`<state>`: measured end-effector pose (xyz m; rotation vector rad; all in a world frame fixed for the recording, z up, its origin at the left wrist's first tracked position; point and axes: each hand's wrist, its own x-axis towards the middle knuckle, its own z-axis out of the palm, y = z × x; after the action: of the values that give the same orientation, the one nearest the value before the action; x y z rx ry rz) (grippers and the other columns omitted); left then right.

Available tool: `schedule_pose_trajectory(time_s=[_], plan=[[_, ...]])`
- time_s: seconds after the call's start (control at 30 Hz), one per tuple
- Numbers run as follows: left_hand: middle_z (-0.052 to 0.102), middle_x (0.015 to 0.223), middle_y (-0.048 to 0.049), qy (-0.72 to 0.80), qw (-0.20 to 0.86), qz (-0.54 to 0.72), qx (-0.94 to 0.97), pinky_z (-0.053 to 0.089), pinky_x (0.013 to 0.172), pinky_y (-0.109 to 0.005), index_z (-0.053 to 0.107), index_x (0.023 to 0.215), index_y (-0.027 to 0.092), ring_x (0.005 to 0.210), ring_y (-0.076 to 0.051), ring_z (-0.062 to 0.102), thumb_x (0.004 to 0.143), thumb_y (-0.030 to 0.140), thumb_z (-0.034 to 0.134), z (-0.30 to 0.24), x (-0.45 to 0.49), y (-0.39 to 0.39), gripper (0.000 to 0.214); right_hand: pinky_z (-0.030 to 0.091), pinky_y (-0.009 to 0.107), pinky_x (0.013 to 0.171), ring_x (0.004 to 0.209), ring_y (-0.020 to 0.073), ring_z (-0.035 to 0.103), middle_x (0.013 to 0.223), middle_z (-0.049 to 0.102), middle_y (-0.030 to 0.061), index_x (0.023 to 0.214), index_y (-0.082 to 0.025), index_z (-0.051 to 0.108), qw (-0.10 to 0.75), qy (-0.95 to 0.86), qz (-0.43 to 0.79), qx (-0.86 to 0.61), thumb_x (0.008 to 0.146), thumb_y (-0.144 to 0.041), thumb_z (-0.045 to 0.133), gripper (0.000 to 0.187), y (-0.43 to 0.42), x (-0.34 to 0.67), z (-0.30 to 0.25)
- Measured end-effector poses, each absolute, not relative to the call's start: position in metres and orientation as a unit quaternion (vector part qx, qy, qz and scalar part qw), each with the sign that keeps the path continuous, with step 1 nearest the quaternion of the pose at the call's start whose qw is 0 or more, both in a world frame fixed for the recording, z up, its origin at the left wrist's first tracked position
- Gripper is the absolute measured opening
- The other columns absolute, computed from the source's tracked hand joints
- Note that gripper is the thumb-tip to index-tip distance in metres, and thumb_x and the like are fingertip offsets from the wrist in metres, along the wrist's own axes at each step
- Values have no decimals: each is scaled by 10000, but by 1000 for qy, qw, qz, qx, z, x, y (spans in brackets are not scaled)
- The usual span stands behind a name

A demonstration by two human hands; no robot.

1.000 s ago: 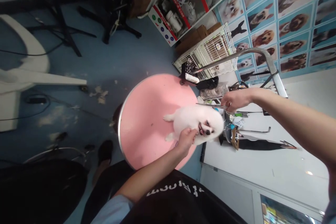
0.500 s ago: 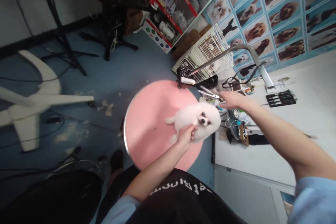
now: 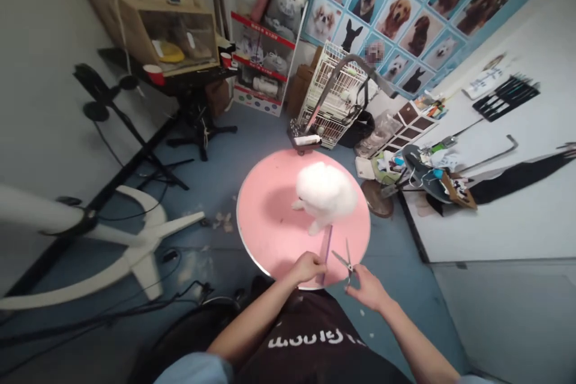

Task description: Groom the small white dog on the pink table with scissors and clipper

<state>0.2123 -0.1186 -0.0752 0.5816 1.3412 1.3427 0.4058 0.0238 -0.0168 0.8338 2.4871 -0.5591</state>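
A small fluffy white dog (image 3: 326,194) stands on a round pink table (image 3: 270,222), facing away from me. My left hand (image 3: 307,267) is closed on a long purple comb (image 3: 326,246) that points up towards the dog. My right hand (image 3: 366,287) is closed on a pair of silver scissors (image 3: 344,262), whose blades point towards the comb. Both hands hover over the near edge of the table, apart from the dog.
A bent metal arm (image 3: 335,81) rises from a clamp (image 3: 306,141) at the table's far edge. A white wire cage (image 3: 335,102) stands behind it. A white chair base (image 3: 139,246) and cables lie on the blue floor at left. A cluttered low bench (image 3: 423,168) stands at right.
My left hand has let go of the dog's chin and now holds a comb. My right hand has drawn back with the scissors. The dog has turned away, and my view has swung upright.
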Motion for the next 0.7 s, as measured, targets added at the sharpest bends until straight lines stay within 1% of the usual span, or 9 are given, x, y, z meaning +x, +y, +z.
schedule_pose_trajectory(time_s=[0.1, 0.23, 0.4, 0.5, 0.57, 0.63, 0.7], plan=[[376, 439, 39, 605, 552, 514, 254, 231, 541, -252, 553, 449, 153, 517, -96, 345, 603, 362, 659, -77, 233, -138, 280, 422, 396, 907, 1039, 321, 608, 1092, 632, 128, 1071, -191, 567, 215, 932, -149, 252, 733, -391, 603, 395, -10, 399, -10], [407, 423, 34, 686, 490, 498, 202, 225, 532, -264, 623, 488, 144, 486, -98, 329, 616, 332, 629, -77, 256, -167, 227, 421, 404, 903, 1022, 321, 608, 1115, 622, 156, 1087, -161, 577, 227, 952, -112, 175, 745, -391, 577, 413, -33, 400, -5], [438, 423, 28, 723, 462, 489, 157, 254, 551, -268, 655, 480, 149, 486, -106, 352, 588, 261, 641, -88, 318, -209, 157, 408, 417, 911, 1025, 323, 588, 1090, 617, 160, 1060, -165, 583, 235, 963, -86, 104, 725, -377, 582, 396, -64, 447, -17], [465, 439, 13, 747, 431, 490, 128, 286, 567, -274, 623, 458, 158, 509, -131, 403, 613, 255, 599, -98, 369, -233, 184, 409, 434, 908, 1017, 332, 589, 1097, 611, 162, 1056, -169, 584, 236, 960, -105, 104, 709, -378, 582, 405, -85, 498, -33], [520, 494, -8, 768, 394, 494, 104, 335, 607, -279, 600, 466, 168, 572, -161, 477, 642, 264, 562, -105, 400, -252, 204, 417, 431, 900, 1016, 333, 598, 1098, 616, 148, 1042, -190, 584, 248, 951, -138, 126, 675, -370, 602, 409, -97, 539, -51], [587, 582, -30, 787, 350, 501, 83, 389, 685, -289, 598, 512, 178, 678, -194, 549, 677, 283, 529, -109, 421, -276, 207, 437, 419, 868, 1002, 323, 614, 1076, 627, 120, 1021, -218, 586, 260, 933, -185, 167, 645, -338, 606, 395, -108, 583, -76], [632, 659, -47, 802, 311, 506, 69, 418, 761, -304, 600, 562, 185, 764, -218, 585, 704, 310, 513, -113, 434, -304, 208, 461, 408, 806, 949, 301, 637, 990, 646, 71, 966, -254, 594, 260, 912, -227, 222, 626, -267, 567, 342, -117, 630, -104]])
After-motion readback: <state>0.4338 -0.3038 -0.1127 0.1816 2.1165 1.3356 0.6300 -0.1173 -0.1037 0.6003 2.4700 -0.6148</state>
